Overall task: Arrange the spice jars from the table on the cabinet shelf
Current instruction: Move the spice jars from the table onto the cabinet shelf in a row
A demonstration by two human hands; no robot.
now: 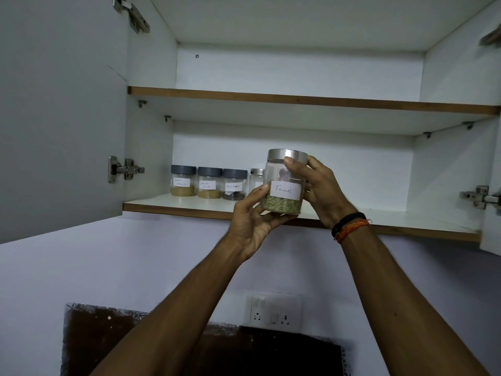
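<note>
A glass jar labelled "Fennel" [284,189], with a steel lid and green seeds at its bottom, is held up in front of the lower cabinet shelf [168,204]. My left hand [250,222] grips its base from below and the left. My right hand [320,185] grips its lid and right side. On the shelf behind stand three grey-lidded jars: one with tan powder [183,181], a second with tan powder [209,182], and one labelled black pepper [234,184]. A steel-lidded jar [256,179] is partly hidden by the fennel jar.
The upper shelf [271,99] holds nothing visible. Cabinet doors stand open at the left [59,118] and the right edge [490,226]. A switch-and-socket plate [273,312] sits on the wall below, above a dark brown patch [108,340].
</note>
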